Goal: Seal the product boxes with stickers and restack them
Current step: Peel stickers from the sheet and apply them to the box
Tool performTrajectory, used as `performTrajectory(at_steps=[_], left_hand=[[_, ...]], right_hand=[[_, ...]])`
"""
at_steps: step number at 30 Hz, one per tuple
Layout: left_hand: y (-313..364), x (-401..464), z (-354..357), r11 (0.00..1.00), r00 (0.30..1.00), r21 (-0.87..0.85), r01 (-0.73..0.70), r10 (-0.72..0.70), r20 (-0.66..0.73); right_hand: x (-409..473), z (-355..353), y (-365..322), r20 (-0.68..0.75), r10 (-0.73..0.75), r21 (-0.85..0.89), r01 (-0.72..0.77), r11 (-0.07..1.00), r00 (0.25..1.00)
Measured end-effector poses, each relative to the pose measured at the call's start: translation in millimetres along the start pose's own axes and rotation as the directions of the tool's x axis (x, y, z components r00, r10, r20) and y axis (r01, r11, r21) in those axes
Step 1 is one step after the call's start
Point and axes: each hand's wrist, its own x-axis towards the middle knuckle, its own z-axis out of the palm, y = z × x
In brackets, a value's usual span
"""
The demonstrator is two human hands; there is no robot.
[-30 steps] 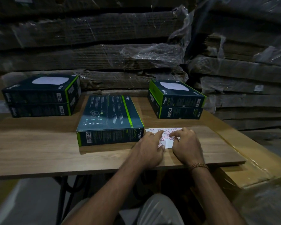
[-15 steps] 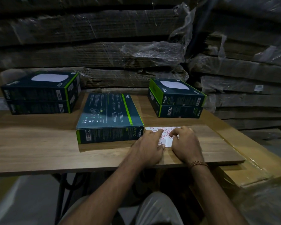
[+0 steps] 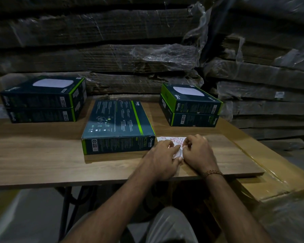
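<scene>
Both my hands are working the sticker sheet [image 3: 167, 139], which lies flat on the wooden table [image 3: 42, 160] just to the right of the box I am sealing. My left hand [image 3: 161, 157] rests on the near left part of the sheet, fingers curled down onto it and holding it in place. My right hand [image 3: 197, 153] pinches at the paper near the middle of the sheet, where a pale bit lifts between my two hands; I judge that to be a sticker or the sheet's edge coming up, though the light is too poor to say which.

The box to be sealed, a dark Omada carton [image 3: 118, 125], lies flat with its long axis running from near to far, and its near end face turned toward me. That face sits just left of my left hand, almost touching the sheet's left edge. So the coming move goes leftward, and the left hand is the nearer one to steady the carton while the right carries the sticker across.

Farther back, a stack of two boxes [image 3: 42, 100] stands at the far left and another stack of two [image 3: 191, 106] at the far right.
</scene>
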Motion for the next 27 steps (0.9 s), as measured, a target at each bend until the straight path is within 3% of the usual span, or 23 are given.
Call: performTrajectory(at_steps=[27], left_hand=[[3.2, 3.4, -2.3, 0.993, 0.994, 0.112, 0.022, -0.034, 0.102]], right_hand=[[2.8, 8.5, 7.9, -0.001, -0.014, -0.064, 0.014, 0.998, 1.000]])
